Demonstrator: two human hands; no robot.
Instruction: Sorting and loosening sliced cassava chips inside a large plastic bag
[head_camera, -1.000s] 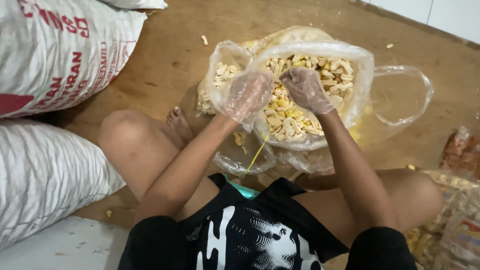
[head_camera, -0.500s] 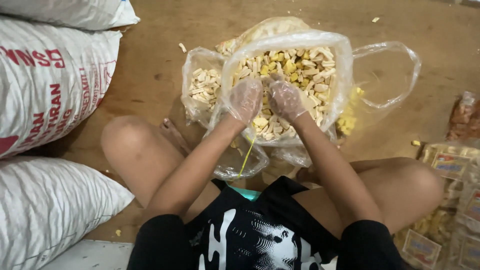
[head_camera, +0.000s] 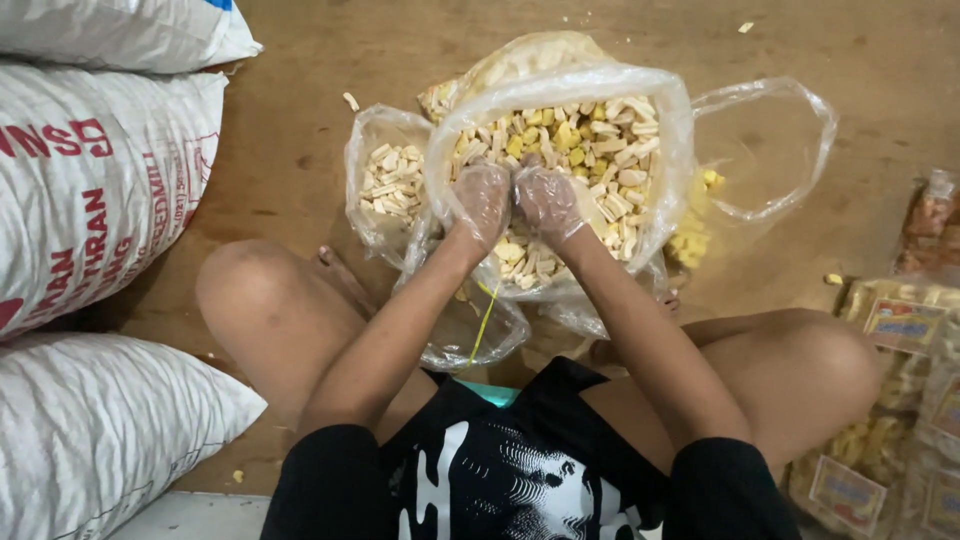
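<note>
Snack pieces — pale and yellow, loose in a large clear plastic bag on the wooden floor, just ahead of the seated person's crossed legs.

Near to far: black printed shirt; bare knees to either side; then both gloved hands pressed side by side into the heap. Left hand and right hand are cupped narrow, fingers curled down among the pieces — whether either grips a handful cannot be told. A second ago the hands sat apart on the pile; now they touch, which suggests gathering is under way. Pieces are short sticks lying every way, no shared long axis; the bag mouth opens upward. Smaller bag of similar pieces touches its left; empty clear bag at right. White woven sacks stacked at far left; packaged snacks at right edge.
</note>
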